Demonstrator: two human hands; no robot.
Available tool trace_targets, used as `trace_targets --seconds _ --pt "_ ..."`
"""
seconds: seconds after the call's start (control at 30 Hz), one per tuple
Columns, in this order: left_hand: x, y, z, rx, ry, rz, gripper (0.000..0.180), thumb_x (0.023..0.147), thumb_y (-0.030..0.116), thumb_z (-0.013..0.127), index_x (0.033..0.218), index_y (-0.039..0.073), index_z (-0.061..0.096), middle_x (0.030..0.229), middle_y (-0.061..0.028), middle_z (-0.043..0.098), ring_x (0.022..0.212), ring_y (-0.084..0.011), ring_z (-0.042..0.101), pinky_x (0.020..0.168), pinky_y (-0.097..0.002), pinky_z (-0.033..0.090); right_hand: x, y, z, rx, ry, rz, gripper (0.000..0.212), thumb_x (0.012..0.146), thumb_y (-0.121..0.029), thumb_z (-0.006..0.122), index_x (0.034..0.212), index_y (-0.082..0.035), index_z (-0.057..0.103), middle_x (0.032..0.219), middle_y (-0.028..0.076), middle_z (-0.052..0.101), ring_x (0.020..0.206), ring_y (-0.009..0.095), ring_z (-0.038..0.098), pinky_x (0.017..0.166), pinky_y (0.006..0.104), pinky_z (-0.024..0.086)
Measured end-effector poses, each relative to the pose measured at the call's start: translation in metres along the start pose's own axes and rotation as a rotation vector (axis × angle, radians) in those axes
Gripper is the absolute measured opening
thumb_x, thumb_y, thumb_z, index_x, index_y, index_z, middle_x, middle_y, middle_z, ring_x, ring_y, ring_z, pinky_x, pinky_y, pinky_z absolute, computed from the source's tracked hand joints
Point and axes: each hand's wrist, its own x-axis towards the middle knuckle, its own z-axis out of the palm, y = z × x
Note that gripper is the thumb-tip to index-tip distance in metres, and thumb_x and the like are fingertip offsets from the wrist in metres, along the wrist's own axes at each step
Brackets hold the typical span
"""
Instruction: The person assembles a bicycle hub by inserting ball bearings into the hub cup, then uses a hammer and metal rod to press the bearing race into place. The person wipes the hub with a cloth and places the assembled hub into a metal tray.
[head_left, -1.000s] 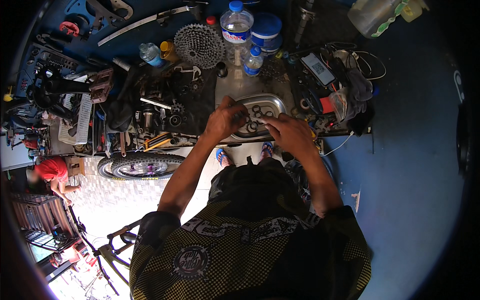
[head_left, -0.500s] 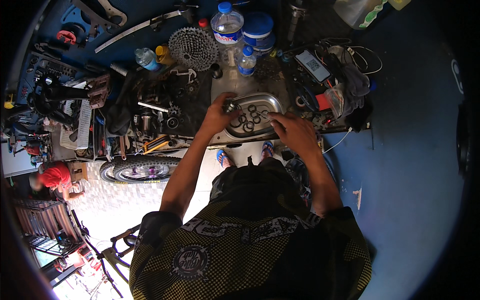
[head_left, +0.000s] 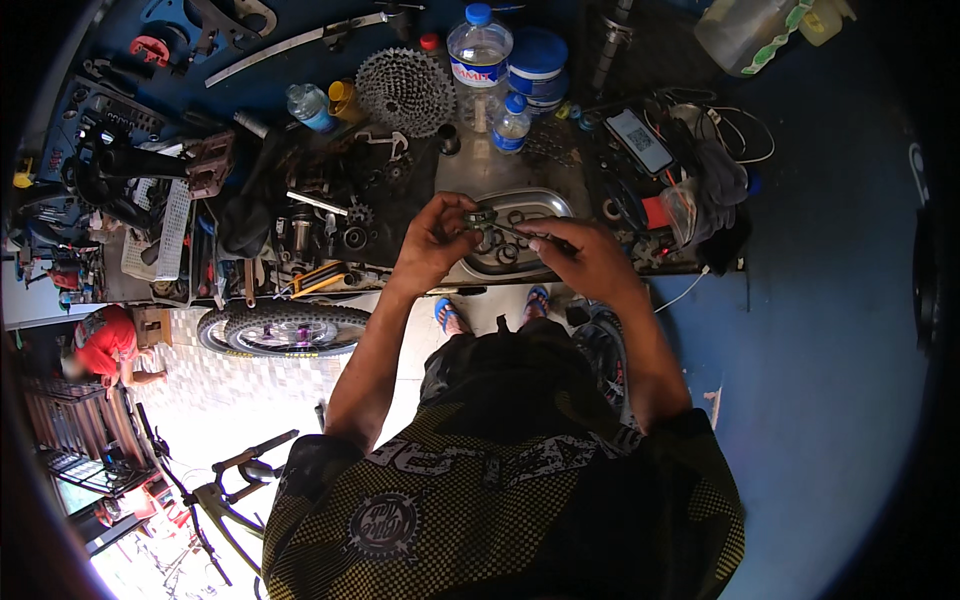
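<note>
My left hand pinches a small dark ring-shaped metal part, probably a bearing, between thumb and fingers. My right hand is closed on a thin pick-like tool whose tip reaches the part. Both hands are raised over the near side of an oval metal tray. Several small dark rings lie in the tray, partly covered by the hands and the tool.
Behind the tray stand a large water bottle, a small bottle and a blue tub. A bicycle cassette and loose tools lie left; a phone and cables lie right. A person in red crouches far left.
My right hand has brought the tool's tip leftward and up to the part. My left hand has turned the part and holds it nearer the tool. The view has shifted slightly.
</note>
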Motion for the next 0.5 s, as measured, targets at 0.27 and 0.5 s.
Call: trace_targets --seconds 0.27,0.5 --pt "0.000 0.001 -0.004 0.076 -0.039 0.025 0.039 0.090 -0.009 0.073 0.123 0.008 0.061 0.083 0.0083 0.049 0.077 -0.0019 0.041 0.068 -0.0204 0.036 0.013 0.000 -0.008 -0.084 -0.095 -0.042 0.029 0.099 -0.021 0.067 0.125 -0.011 0.076 0.101 0.013 0.079 0.086 0.031 0.075 0.077 0.0391 0.056" --pt "-0.001 0.008 -0.004 0.078 -0.082 0.035 0.036 0.092 -0.009 0.071 0.122 0.008 0.061 0.103 0.0033 0.064 0.090 -0.0025 0.053 0.077 -0.0216 0.043 0.023 0.001 -0.014 -0.068 -0.168 -0.097 0.028 0.099 -0.020 0.067 0.123 -0.009 0.077 0.108 0.014 0.079 0.098 0.029 0.077 0.085 0.0377 0.057"
